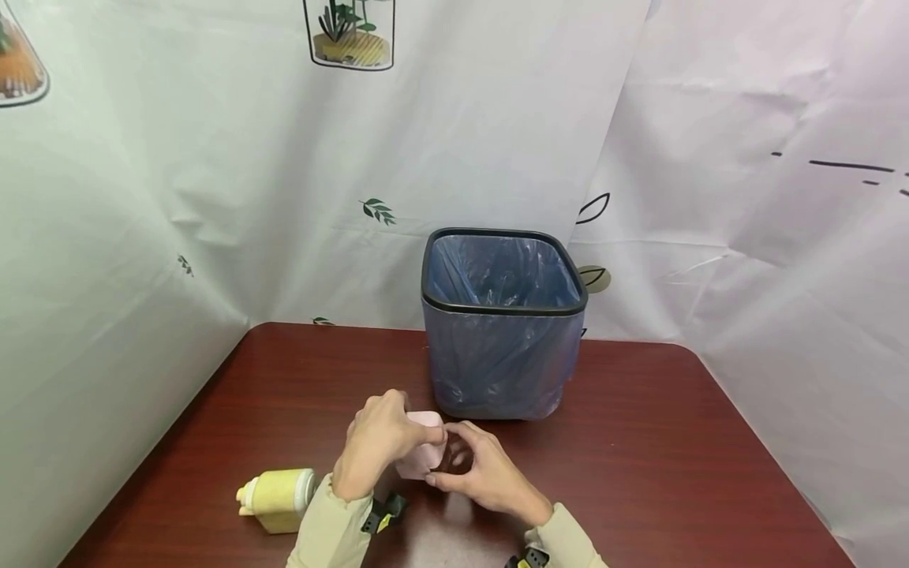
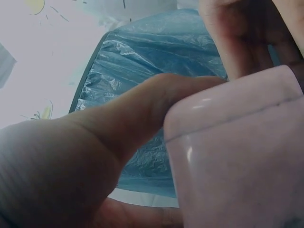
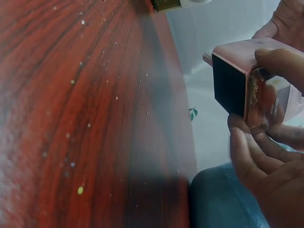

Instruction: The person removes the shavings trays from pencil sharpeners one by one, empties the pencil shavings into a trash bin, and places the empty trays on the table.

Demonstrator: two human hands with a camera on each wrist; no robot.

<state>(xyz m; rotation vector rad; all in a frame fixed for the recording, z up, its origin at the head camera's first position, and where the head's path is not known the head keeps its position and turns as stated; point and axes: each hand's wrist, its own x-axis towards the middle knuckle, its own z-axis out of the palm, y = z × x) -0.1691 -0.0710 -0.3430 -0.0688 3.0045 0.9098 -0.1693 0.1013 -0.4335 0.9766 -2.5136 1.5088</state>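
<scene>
A small pink box (image 1: 424, 457) with rounded corners is held low over the table between both hands. My left hand (image 1: 376, 442) grips it from the left, its thumb along the upper side. From the right, my right hand (image 1: 491, 477) pinches it between thumb and fingertips. The left wrist view shows a thin seam running round the pink box (image 2: 237, 147). In the right wrist view the pink box (image 3: 242, 50) shows a black square face (image 3: 230, 89) and a clear, amber-tinted part (image 3: 280, 97) with small lettering. What the fingers cover is hidden.
Behind the hands stands a bin (image 1: 497, 367) lined with a blue plastic bag, its dark rim facing up. A yellow and white bottle (image 1: 280, 493) is left of my left forearm on the dark red table (image 1: 660, 465). White printed sheets (image 1: 213, 142) hang behind and beside the table.
</scene>
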